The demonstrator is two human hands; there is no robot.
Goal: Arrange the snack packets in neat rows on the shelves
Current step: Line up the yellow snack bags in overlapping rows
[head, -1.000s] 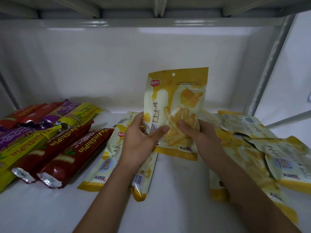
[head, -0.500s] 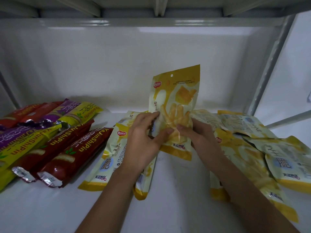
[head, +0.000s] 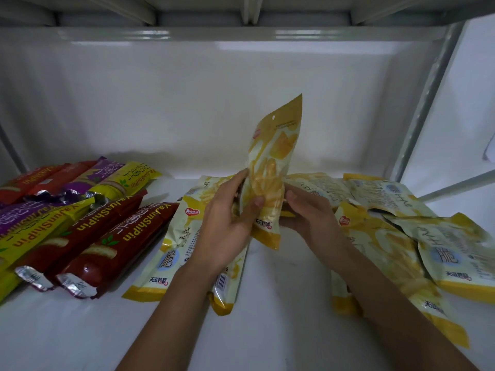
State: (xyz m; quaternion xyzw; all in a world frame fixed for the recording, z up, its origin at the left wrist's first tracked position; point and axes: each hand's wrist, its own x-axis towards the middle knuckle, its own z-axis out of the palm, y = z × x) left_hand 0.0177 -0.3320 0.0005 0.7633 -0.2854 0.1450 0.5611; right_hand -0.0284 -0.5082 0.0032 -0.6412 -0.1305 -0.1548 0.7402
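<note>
A yellow fries packet (head: 273, 162) stands upright above the white shelf (head: 278, 311), turned almost edge-on to me. My left hand (head: 227, 223) grips its lower left side with thumb in front and fingers behind. My right hand (head: 310, 212) holds its lower right edge. Two matching yellow packets (head: 174, 253) lie flat under my left wrist. Several more yellow packets (head: 396, 236) lie in a loose overlapping heap at the right.
Long red, yellow and purple biscuit packets (head: 80, 228) lie side by side at the left of the shelf. The white back wall (head: 187, 103) and the upper shelf's underside close the space. A grey metal upright (head: 426, 103) stands at the right.
The held packet has turned from facing me to nearly edge-on and shifted slightly left and nearer. Both hands stayed on its lower part; the other packets did not move.
</note>
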